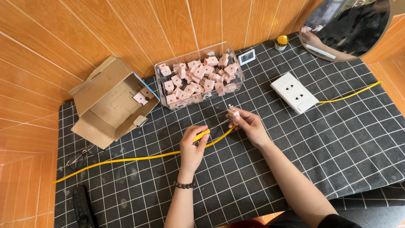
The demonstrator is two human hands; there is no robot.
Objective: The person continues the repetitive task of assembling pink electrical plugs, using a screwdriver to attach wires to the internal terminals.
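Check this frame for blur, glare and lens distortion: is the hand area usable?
Head view: sharp and evenly lit; left hand and right hand on the yellow cable are crisp, with soft shadows. Wide-angle bending shows in the grid cloth towards the edges. The mirror reflects, without harsh glare.

My left hand (192,147) pinches the cable (126,159), which runs left across the cloth (337,143). My right hand (249,124), just right of it, holds a plug (233,113). Behind both hands sits a bin (199,76) full of plugs; a box (110,101) lies to its left, a socket (294,92) to its right. Glasses (80,157) and a remote (83,207) lie at my near left.
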